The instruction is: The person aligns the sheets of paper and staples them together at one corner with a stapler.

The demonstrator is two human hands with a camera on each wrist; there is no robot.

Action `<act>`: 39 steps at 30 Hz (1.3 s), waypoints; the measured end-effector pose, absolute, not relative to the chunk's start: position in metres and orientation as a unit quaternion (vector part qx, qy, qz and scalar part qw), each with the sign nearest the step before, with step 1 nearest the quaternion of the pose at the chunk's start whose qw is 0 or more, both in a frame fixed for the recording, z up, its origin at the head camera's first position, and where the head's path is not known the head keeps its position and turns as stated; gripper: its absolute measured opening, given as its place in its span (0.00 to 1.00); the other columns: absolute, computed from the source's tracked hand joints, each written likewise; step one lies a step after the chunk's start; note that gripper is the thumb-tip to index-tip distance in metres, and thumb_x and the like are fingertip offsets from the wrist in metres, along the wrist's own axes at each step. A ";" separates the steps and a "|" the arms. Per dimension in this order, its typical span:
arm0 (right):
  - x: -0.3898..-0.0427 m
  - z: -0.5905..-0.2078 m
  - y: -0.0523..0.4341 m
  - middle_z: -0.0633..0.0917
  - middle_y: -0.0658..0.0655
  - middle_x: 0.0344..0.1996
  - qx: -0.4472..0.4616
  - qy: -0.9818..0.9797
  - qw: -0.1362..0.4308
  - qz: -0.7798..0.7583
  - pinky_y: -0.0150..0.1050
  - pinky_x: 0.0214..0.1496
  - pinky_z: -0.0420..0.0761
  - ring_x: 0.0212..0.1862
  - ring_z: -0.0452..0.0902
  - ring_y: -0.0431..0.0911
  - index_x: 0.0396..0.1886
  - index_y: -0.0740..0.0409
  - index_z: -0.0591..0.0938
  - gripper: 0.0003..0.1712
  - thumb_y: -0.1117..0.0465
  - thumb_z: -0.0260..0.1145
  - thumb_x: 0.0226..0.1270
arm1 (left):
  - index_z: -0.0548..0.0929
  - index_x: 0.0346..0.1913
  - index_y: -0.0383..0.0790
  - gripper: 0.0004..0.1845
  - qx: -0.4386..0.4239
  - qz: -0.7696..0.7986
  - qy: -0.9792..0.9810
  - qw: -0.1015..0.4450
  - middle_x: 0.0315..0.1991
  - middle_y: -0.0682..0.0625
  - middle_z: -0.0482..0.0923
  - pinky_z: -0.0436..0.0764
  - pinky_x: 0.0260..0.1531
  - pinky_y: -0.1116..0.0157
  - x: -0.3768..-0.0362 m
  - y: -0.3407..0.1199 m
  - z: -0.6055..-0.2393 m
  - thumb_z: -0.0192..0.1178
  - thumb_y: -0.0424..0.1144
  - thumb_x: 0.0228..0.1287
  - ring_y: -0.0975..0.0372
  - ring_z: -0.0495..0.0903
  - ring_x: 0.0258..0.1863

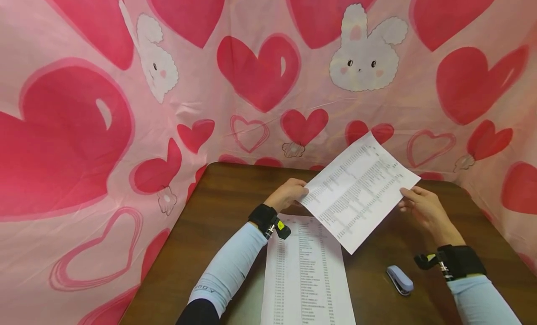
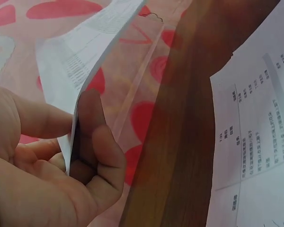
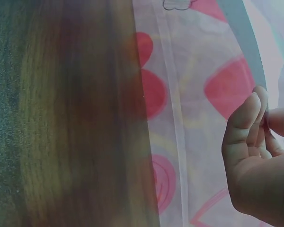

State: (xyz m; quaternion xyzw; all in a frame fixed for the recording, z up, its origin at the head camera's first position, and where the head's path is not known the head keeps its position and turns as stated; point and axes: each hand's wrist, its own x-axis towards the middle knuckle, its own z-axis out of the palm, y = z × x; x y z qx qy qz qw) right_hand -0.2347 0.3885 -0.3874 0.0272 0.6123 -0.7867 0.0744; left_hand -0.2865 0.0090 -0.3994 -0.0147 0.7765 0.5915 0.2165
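A printed sheet of paper (image 1: 361, 190) is held up at a tilt above the table, its text facing the head camera. My left hand (image 1: 289, 194) pinches its left corner between thumb and fingers; in the left wrist view that hand (image 2: 61, 156) shows the paper's edge (image 2: 80, 90) between thumb and curled fingers. At the opposite edge, my right hand (image 1: 423, 208) pinches the paper, and the right wrist view shows the thumb and fingers of that hand (image 3: 255, 156) meeting on it. Below lies a second printed sheet (image 1: 308, 278), partly covered by the raised one and the left forearm.
A small lavender stapler (image 1: 400, 280) lies on the brown wooden table (image 1: 235, 190), right of the lying sheet. A pink cloth with hearts and rabbits (image 1: 260, 73) hangs behind the table and along its sides. Both wrists wear black straps with small devices.
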 end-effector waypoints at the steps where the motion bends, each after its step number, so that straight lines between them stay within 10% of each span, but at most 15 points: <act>1: -0.235 -0.387 0.387 0.87 0.50 0.26 0.025 0.615 0.072 -0.785 0.35 0.29 0.83 0.24 0.82 0.43 0.35 0.51 0.87 0.11 0.64 0.58 0.73 | 0.83 0.46 0.39 0.09 -0.016 0.590 0.778 0.215 0.40 0.45 0.81 0.81 0.48 0.51 -0.285 0.008 -0.399 0.57 0.35 0.68 0.52 0.82 0.36; 22: -0.244 -0.375 0.371 0.88 0.49 0.26 -0.002 0.652 0.082 -0.754 0.32 0.30 0.82 0.25 0.81 0.41 0.34 0.49 0.88 0.11 0.64 0.61 0.71 | 0.85 0.45 0.36 0.12 0.055 0.578 0.784 0.220 0.35 0.45 0.82 0.78 0.35 0.63 -0.274 -0.022 -0.394 0.58 0.41 0.68 0.55 0.81 0.33; 32: -0.255 -0.371 0.354 0.88 0.47 0.29 -0.010 0.709 0.129 -0.694 0.33 0.32 0.81 0.27 0.80 0.42 0.36 0.46 0.87 0.09 0.58 0.61 0.72 | 0.84 0.50 0.40 0.20 0.071 0.578 0.783 0.217 0.41 0.44 0.83 0.78 0.53 0.48 -0.276 -0.024 -0.389 0.56 0.53 0.70 0.52 0.81 0.39; 39: -0.257 -0.369 0.340 0.88 0.47 0.32 -0.033 0.725 0.150 -0.672 0.34 0.33 0.82 0.27 0.79 0.42 0.41 0.48 0.86 0.08 0.58 0.61 0.72 | 0.84 0.50 0.41 0.18 0.048 0.591 0.778 0.208 0.39 0.45 0.83 0.79 0.42 0.56 -0.278 -0.024 -0.389 0.58 0.51 0.69 0.54 0.80 0.36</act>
